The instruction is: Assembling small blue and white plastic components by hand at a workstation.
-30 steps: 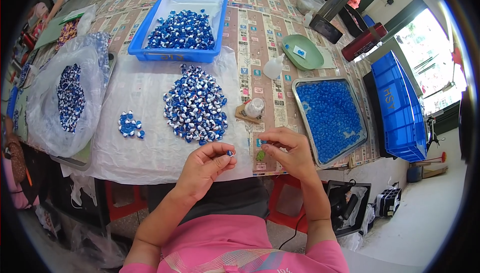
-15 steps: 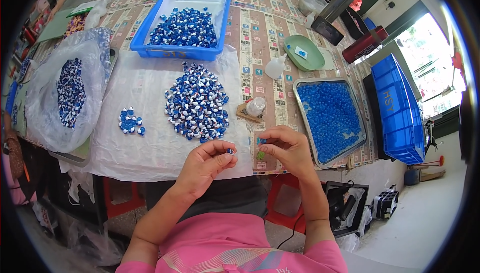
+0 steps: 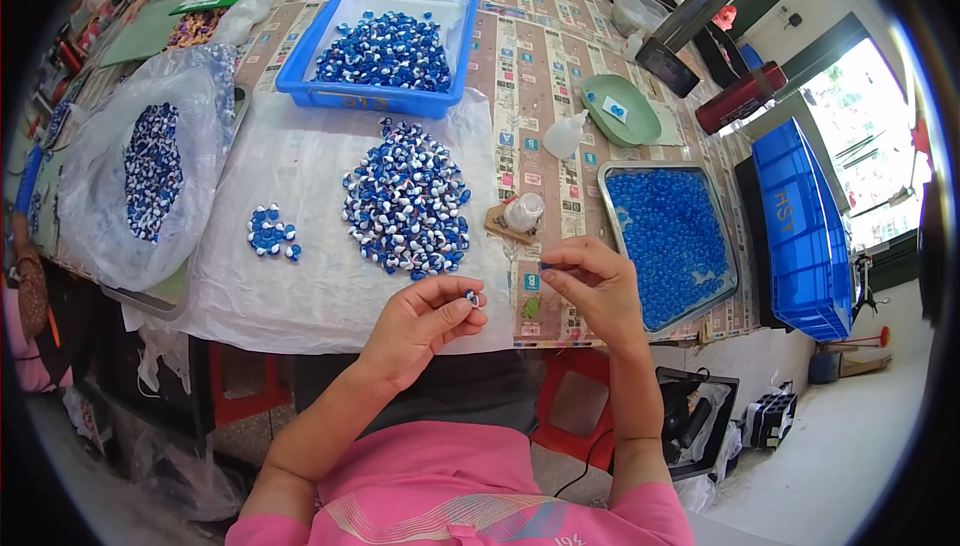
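Note:
My left hand point(image 3: 425, 328) pinches a small blue-and-white bead point(image 3: 471, 297) between thumb and fingertips, just off the near edge of the big bead pile point(image 3: 408, 204). To its right, my right hand point(image 3: 600, 291) is closed in a pinch on a small dark blue piece point(image 3: 546, 266), mostly hidden by the fingertips. A green lump point(image 3: 532, 307) sits on the table near that hand. Beyond the fingers, a small whitish jar point(image 3: 524, 212) stands on a wooden block point(image 3: 507, 227). A smaller group of blue-and-white beads point(image 3: 272, 234) lies left of the pile on white sheeting point(image 3: 300, 296).
A blue tray point(image 3: 385, 103) of beads stands behind the pile. Translucent blue pieces fill a metal tray point(image 3: 728, 246) on the right. A plastic bag point(image 3: 90, 216) of beads lies at left. A squeeze bottle point(image 3: 566, 136) and green plate point(image 3: 645, 126) are farther back.
The whole view has shifted slightly. My right hand has risen a little away from the green lump, its pinch kept; my left hand still holds the bead.

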Demonstrator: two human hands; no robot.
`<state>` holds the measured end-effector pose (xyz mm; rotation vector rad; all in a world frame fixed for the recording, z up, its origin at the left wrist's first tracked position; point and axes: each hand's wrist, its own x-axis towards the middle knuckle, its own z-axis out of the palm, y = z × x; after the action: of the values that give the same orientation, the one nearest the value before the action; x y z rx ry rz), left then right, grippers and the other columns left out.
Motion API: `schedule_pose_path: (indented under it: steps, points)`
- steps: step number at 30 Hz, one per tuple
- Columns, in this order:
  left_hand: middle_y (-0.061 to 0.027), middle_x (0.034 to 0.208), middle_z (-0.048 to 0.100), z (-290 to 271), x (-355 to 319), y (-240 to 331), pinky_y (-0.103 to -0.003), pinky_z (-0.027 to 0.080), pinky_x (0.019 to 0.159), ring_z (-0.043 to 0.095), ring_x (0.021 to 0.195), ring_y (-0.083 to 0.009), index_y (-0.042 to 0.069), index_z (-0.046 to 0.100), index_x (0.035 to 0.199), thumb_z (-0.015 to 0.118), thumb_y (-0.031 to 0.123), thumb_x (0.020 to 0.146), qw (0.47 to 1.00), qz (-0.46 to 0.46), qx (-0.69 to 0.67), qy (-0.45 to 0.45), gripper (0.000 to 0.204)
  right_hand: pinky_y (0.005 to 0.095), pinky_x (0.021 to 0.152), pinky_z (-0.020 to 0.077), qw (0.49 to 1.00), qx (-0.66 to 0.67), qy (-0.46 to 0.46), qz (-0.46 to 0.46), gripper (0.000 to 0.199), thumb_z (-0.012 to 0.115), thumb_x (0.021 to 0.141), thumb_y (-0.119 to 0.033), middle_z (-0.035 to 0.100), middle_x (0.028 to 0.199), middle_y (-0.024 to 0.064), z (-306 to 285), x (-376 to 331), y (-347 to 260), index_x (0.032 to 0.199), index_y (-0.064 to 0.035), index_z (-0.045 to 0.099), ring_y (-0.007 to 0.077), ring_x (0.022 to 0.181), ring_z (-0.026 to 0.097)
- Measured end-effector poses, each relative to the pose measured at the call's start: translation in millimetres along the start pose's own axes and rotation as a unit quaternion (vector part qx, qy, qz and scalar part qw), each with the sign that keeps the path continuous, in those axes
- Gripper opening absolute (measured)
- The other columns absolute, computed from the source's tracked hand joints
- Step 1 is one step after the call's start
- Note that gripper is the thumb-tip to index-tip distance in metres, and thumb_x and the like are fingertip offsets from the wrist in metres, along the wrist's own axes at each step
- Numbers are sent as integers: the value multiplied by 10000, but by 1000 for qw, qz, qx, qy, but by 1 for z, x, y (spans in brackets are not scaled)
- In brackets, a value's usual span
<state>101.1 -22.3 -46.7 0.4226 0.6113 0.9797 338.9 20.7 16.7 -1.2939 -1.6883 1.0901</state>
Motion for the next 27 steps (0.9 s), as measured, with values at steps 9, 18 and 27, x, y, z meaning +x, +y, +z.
schedule_pose_path:
  steps: [9,18,27]
  points:
    - [-81,1121,649,-4,-3,-3,-303,542,891,658,979,-156,6,616,1161,597,19,946,1000,16,19,-6,217,194,723,506,997,-34,53,-32,175,708,806,75,635,956,33,1,29,-6,967,8,718,83,853,634]
    - [-74,1089,659,-2,-7,2,-316,547,905,668,990,-176,4,626,1138,608,31,944,999,29,-37,-6,197,237,665,519,971,-205,73,-94,174,717,770,26,686,866,64,12,57,-24,934,-28,734,122,752,666]
    - [-73,1108,655,-6,-9,6,-309,550,906,665,1005,-177,7,624,1151,599,1,939,999,10,-30,-16,214,264,649,514,953,-266,67,-132,162,726,752,16,698,853,71,16,64,-22,904,-38,731,161,741,670]
